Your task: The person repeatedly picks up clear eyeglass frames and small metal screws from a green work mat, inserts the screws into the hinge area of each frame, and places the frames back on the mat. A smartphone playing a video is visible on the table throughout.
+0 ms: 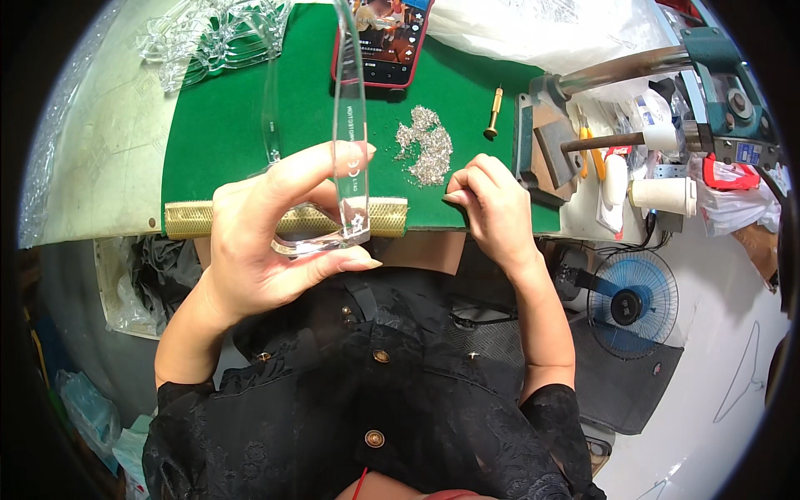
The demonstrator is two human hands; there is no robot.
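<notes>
Clear plastic glasses (351, 154) are pinched at the front by my left hand (250, 237), above the surface's (100, 167) near edge, probably so their arms stand free. My right hand (497, 208) is curled, thumb against forefinger, beside metal bits (433, 156) likely heaped for easy reach; I can't tell if it holds one.

Clear, see-through glasses (350, 112) are unfolded and up in the air; tiny silver bits (432, 158) lie in a pile.
</notes>
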